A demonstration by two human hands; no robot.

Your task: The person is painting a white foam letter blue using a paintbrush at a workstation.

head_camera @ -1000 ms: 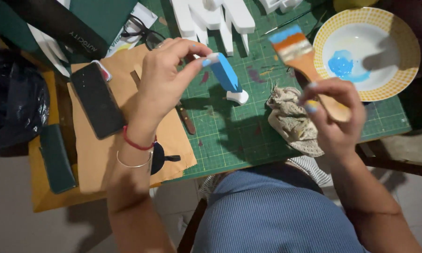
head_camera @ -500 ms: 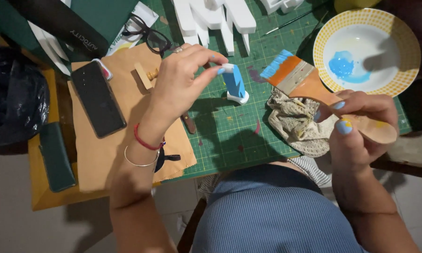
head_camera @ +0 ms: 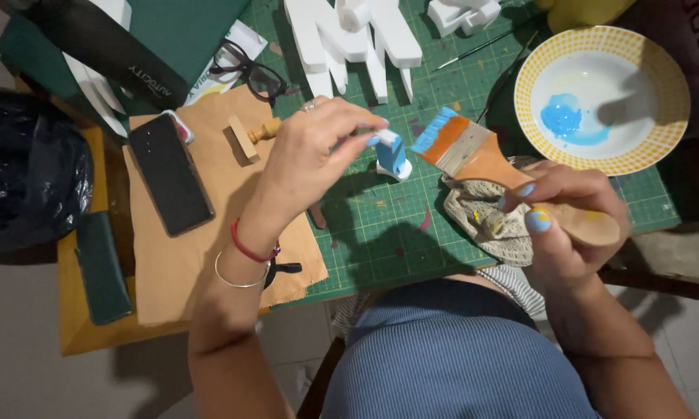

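Note:
My left hand (head_camera: pixel 314 159) pinches a small white foam piece (head_camera: pixel 391 155) painted blue, holding it upright over the green cutting mat (head_camera: pixel 380 225). My right hand (head_camera: pixel 563 225) grips the wooden handle of a wide flat paintbrush (head_camera: pixel 474 151) whose bristles carry blue paint; the bristle tips are just right of the foam piece, close to it. A yellow-rimmed white bowl (head_camera: pixel 660 70) with a puddle of blue paint (head_camera: pixel 563 120) sits at the far right.
A mesh rag (head_camera: pixel 493 221) lies under the brush. White foam shapes (head_camera: pixel 357 39) stand at the mat's far edge. On brown paper (head_camera: pixel 179 264) lie a black phone (head_camera: pixel 169 174) and a wooden stamp (head_camera: pixel 250 136); glasses (head_camera: pixel 249 71), a dark bag (head_camera: pixel 24 186) and a green case (head_camera: pixel 101 268) are left.
My right hand lifted the brush off the mat and swung its bristles left toward the foam piece. My left hand turned the piece upright and kept hold of it.

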